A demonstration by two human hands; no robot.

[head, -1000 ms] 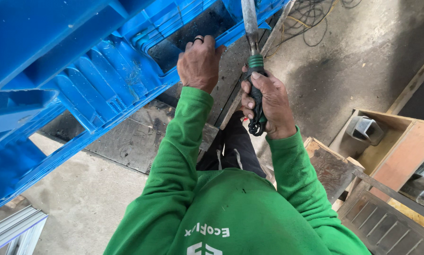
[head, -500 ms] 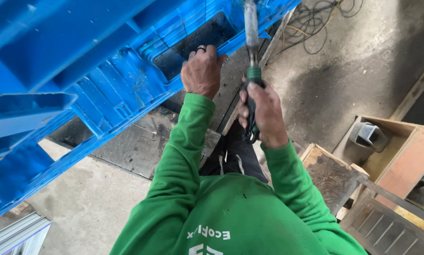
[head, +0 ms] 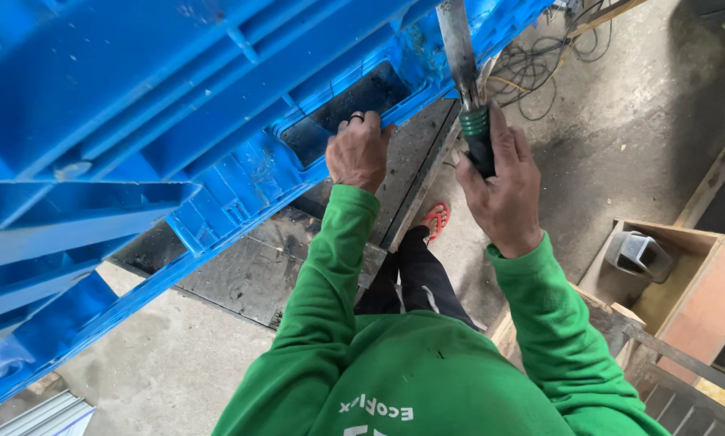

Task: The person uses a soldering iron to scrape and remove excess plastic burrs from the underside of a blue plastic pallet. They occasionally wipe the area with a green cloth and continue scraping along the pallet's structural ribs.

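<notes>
Head view: left hand (head: 360,151) grips blue pallet (head: 176,121).

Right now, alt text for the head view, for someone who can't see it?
Seen from above, a person in a green long-sleeved top grips the edge of an opening in a big blue plastic pallet with the left hand, while the right hand holds a tool with a metal shaft and dark grip. A wooden box sits on the concrete floor to the right.

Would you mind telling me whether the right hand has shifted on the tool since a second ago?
Yes. The right hand has slid up the tool: its fingers now cover most of the green collar, which earlier showed above them.
</notes>
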